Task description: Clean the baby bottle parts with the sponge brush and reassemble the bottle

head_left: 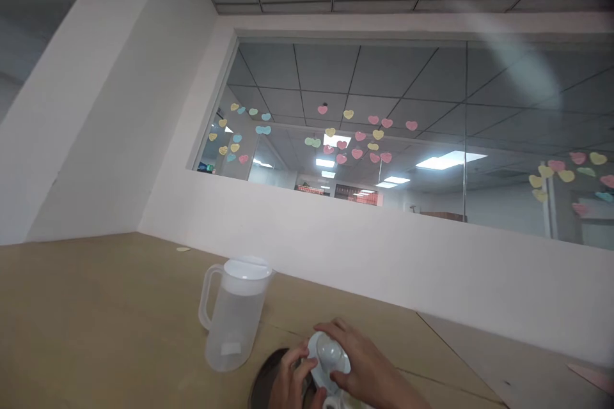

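Note:
At the bottom edge of the head view both my hands close around a small white lidded container (329, 358) with a round knob on top. My right hand (367, 367) covers it from the right, fingers curled over the lid. My left hand (288, 380) grips it from the left, next to a dark round object (263, 378) partly hidden under it. A clear plastic pitcher (233, 313) with a white lid and a handle stands upright on the beige table (96, 307), just left of my hands and apart from them.
A white half wall (364, 249) runs behind the table, with a wide glass window (384, 140) above it covered in several coloured heart stickers. A white pillar (96, 108) rises at the left. A small scrap (183, 248) lies near the wall.

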Available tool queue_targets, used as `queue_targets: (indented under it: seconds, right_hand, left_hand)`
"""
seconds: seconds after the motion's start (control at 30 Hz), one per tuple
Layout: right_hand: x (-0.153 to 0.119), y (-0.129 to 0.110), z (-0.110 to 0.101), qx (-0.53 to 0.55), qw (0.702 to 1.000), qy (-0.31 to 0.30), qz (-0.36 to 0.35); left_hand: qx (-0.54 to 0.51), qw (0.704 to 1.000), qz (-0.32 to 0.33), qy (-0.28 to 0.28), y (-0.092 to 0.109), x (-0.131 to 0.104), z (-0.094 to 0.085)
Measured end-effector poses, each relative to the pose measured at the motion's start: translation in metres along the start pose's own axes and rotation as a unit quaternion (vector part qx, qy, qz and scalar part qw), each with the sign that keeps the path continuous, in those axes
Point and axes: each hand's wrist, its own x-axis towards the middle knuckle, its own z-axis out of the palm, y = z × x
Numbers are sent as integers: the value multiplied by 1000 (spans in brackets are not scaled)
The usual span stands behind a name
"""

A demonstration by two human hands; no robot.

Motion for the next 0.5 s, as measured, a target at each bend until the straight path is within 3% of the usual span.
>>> queue_targets:
  seconds: [0.13, 0.27, 0.37, 0.5]
  right_hand:
    - [-6, 0, -15, 5, 1000, 26, -8]
    - [-12, 4, -32, 4, 999, 41, -1]
    - [-17, 6, -44, -8, 999, 36, 26]
    - [-24, 7, -57, -2, 996, -13, 90]
  left_hand:
    - [-33, 995, 40, -90, 5, 2, -7]
    - [-84, 985, 55, -144, 13, 7, -9]
    - [-107, 969, 12, -221, 19, 9, -7]
    - [-131, 946, -13, -295, 27, 12, -9]
